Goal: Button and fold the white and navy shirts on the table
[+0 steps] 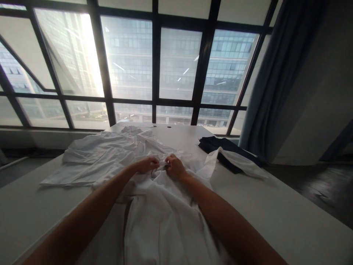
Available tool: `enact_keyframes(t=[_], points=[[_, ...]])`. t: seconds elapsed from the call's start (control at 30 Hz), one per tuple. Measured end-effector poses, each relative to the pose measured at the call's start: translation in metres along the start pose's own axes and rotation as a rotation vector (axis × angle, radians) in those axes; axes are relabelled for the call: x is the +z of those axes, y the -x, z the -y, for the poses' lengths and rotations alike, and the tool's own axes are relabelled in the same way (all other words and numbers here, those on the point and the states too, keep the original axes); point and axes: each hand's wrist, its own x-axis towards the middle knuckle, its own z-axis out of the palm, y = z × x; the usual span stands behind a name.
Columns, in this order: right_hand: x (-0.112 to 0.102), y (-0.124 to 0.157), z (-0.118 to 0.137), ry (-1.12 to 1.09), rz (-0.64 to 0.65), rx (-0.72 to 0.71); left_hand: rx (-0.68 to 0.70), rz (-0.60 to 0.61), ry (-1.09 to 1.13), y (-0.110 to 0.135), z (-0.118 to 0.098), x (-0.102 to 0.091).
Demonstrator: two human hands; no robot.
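A dim room ends in a wide, black-framed window (128,59), with a glassy building (231,55) beyond it and bright glare towards 11 o'clock. One pane (26,48) is tilted open at 10 o'clock, and a blue-grey curtain (278,73) hangs at 2 o'clock. A pale counter (278,217) runs from the near side up to the window at 12 o'clock, narrowing with distance.

With the hands as the centre of the dial, a white garment (168,224) lies under them and spreads towards 6 o'clock, in loose folds that run out of the bottom of the view. The left hand (149,164) comes in from 7 o'clock, its grip closed, pinching the white fabric between thumb and fingers. The right hand (175,167) comes in from 5 o'clock, its grip also drawn together on the same garment, just beside the other hand. The exact part they pinch is too blurred to make out.

Between 9 and 10 o'clock lie more white clothes (96,156), rumpled and overlapping. Between 2 and 3 o'clock sits a dark folded cloth (220,143), with a white cloth (248,165) lying across part of it.
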Motion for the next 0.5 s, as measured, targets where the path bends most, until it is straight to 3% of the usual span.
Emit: enact_keyframes(t=[0.13, 0.27, 0.33, 0.43, 0.5], points=[[-0.005, -0.007, -0.012, -0.030, -0.247, 0.150, -0.040, 0.076, -0.131, 0.009, 0.001, -0.007], [-0.018, -0.005, 0.008, 0.030, -0.277, 0.136, -0.227, 0.082, -0.408, 0.007, -0.001, -0.001], [-0.023, -0.001, 0.030, 0.029, -0.160, 0.038, -0.266, 0.069, -0.483, 0.001, -0.002, 0.002], [-0.025, 0.005, 0.053, -0.025, 0.226, -0.088, -0.312, -0.049, -0.599, -0.011, -0.009, 0.002], [-0.024, 0.007, 0.053, -0.021, 0.405, -0.097, -0.353, -0.162, -0.691, -0.017, -0.020, 0.001]])
